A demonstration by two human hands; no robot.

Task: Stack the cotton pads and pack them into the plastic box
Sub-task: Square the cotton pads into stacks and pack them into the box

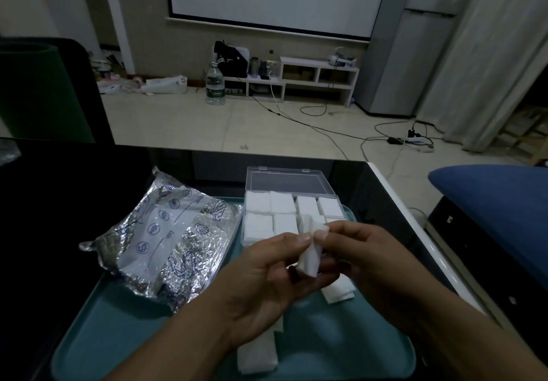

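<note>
Both hands hold one small bunch of cotton pads (310, 257) up over the tray (124, 321). The left hand (267, 279) has its thumb on the near side of the bunch and its fingers under it, so its grip is closed on the pads. The right hand (370, 259) pinches the top of the same bunch with thumb and fingertip. The pads are soft, white and square, and the bunch bends a little at the top.

Just behind the hands sits the plastic box (252, 173). It is clear, hard and has square corners. Its lid lies open at the back. Inside, more white pads sit in neat piles side by side, and they fill most of the box.

More loose pads (258, 357) lie on the tray under the left wrist, and another little pile (338, 291) lies under the right hand.

The tray is smooth and blue-green with round corners. It sits on a dark, shiny worktop (74, 187).

On the left part of the tray lies a silver foil bag (166, 241). It is crinkly and shiny, with a white strip and blue drawings in little circles. I can read "Date" on it, and another word ends in "tent". The rest is too small to read.

Far off on the floor stands a water bottle (215, 85) with a green label.
</note>
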